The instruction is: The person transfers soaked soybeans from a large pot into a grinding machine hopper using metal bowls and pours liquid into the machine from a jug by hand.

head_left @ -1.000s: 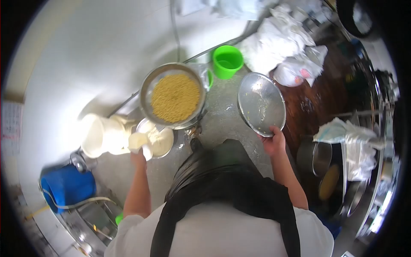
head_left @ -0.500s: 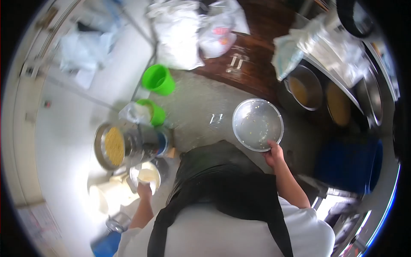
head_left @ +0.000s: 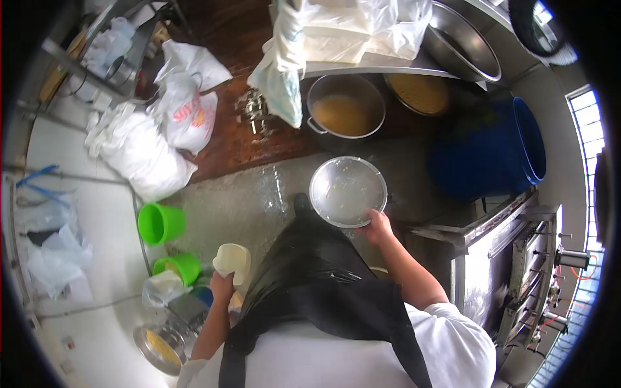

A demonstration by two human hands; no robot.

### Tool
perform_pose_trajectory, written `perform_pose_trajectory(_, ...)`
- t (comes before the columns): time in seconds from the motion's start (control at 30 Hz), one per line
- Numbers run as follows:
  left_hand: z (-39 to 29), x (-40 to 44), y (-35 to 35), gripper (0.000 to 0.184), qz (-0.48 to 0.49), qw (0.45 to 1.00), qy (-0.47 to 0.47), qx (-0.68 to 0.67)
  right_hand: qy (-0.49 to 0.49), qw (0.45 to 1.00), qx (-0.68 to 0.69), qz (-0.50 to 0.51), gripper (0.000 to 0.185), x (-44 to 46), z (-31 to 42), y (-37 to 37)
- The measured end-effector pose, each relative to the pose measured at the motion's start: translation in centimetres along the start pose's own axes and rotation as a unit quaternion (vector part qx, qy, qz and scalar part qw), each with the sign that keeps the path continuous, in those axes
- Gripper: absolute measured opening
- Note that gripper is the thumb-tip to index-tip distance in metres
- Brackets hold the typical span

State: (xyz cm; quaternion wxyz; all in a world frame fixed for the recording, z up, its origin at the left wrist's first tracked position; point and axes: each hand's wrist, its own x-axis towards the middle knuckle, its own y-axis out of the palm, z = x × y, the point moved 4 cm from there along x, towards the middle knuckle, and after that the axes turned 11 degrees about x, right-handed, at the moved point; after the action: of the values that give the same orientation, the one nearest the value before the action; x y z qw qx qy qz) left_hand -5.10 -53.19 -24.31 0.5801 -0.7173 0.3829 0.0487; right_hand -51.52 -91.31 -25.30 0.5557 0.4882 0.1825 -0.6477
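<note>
Right hand (head_left: 377, 227) clamps the metal bowl (head_left: 348, 192) at its rim, out front with the pot (head_left: 343, 86) beyond; left hand (head_left: 222, 286) curls closed around the pale scoop (head_left: 231, 260). Firm thumb, level bowl — that's how to steady those clinging specks.

Yellow-filled pan (head_left: 419, 97) partly hidden by shelf (head_left: 389, 65)

Scoop (head_left: 233, 258) in left hand (head_left: 222, 286), bowl (head_left: 348, 192) in right hand (head_left: 376, 227), pot (head_left: 352, 87) beyond bowl, barrel (head_left: 475, 152) right of pot, bags (head_left: 394, 32) on shelf (head_left: 381, 67) beyond pot, far bucket (head_left: 169, 223) left of bowl, near bucket (head_left: 187, 266) behind far bucket, sacks (head_left: 139, 155) beyond both.
</note>
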Motion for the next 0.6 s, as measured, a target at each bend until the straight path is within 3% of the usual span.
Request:
perform_pose_trajectory(0.17,-8.3,10.6,2.2,0.045,0.031,0.998,0.055,-0.024,-0.006,0.995,-0.047,-0.088,0.044,2.7,5.9,2.7)
perform_pose_trajectory(0.33,-19.1,15.1,0.6,0.040,0.049,0.988,0.116,-0.087,-0.081,0.986,-0.054,-0.133,0.043,6.3,13.4,2.8)
perform_pose_trajectory(0.4,-23.7,16.1,-0.3,0.035,0.067,0.985,0.150,0.056,-0.108,0.987,0.000,-0.120,0.043,7.3,15.5,2.4)
perform_pose_trajectory(0.6,-48.0,12.8,-6.5,0.030,0.113,0.930,0.350,-0.004,-0.128,0.981,0.039,-0.142,0.045,9.5,20.9,1.4)
